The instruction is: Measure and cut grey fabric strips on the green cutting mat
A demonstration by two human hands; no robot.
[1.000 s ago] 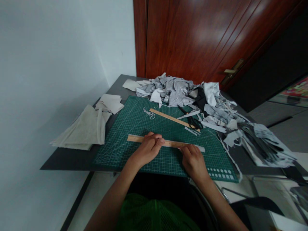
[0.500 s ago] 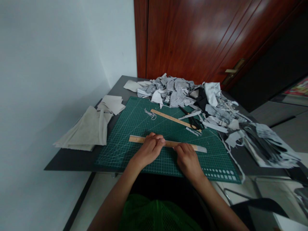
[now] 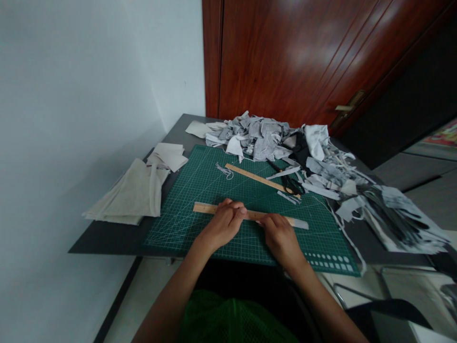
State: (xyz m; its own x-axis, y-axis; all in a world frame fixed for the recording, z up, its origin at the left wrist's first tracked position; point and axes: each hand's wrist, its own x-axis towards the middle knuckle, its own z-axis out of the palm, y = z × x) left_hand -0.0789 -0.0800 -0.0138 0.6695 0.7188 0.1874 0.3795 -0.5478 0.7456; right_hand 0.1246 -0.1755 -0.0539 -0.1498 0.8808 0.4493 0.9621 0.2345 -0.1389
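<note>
- As you look down through the head view, your right hand sits closer to your left hand than it did a second ago; that leaves more of the near wooden ruler uncovered toward its right end.
- Your left hand is bent over the ruler's middle, thumb and fingers drawn together and pressing down on it. Your right hand's fingers are curled at its near edge; you can't tell from here whether they pinch anything.
- That ruler lies flat on the near half of the green cutting mat, and a pale strip shows past its right end, apparently running beneath it.
- Its long axis runs left to right across your body, slanting a little, with the right end nearer to you than the left.
- Beyond your hands, a second ruler slants more steeply the same way, black-handled scissors overlapping its right end. Grey and white cloth scraps lie heaped behind the mat.
</note>
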